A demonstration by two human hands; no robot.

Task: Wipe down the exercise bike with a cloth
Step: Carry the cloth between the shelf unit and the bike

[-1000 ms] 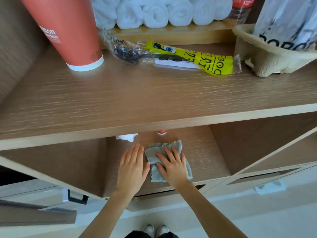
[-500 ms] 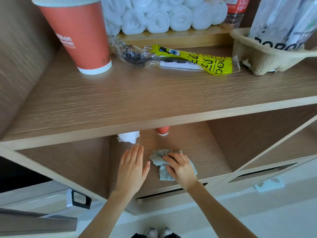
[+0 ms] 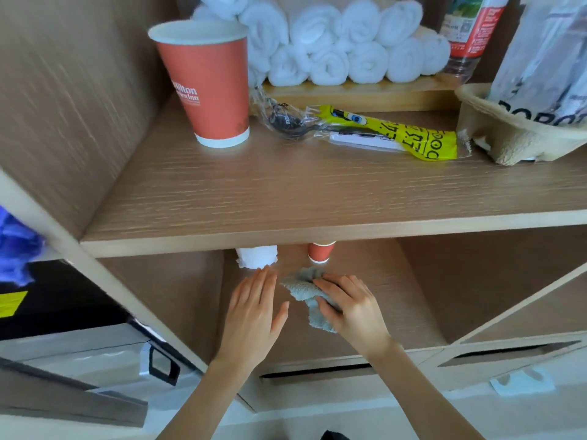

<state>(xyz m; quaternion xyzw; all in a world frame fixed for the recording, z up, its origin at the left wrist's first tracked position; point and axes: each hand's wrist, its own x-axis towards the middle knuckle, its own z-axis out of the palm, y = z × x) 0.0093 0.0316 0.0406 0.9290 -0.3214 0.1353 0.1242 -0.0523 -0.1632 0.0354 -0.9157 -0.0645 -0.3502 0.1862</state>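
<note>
A small grey cloth (image 3: 301,289) lies bunched on the lower wooden shelf (image 3: 390,300). My right hand (image 3: 349,308) grips it, fingers curled round its middle, with cloth sticking out above and below the hand. My left hand (image 3: 254,312) rests flat on the same shelf just left of the cloth, fingers straight and holding nothing. No exercise bike is in view.
The upper shelf (image 3: 286,198) overhangs my hands. On it stand a red paper cup (image 3: 206,84), a yellow wrapped packet (image 3: 390,134), rolled white towels (image 3: 333,52), a bottle (image 3: 467,30) and a pulp cup holder (image 3: 508,134). Behind my hands sit a white tissue (image 3: 255,257) and a small red cup (image 3: 320,251).
The cloth lay spread flat under my right palm; my right fingers have since gathered it into a bunch. The left hand stayed flat. The view has tilted upward.
</note>
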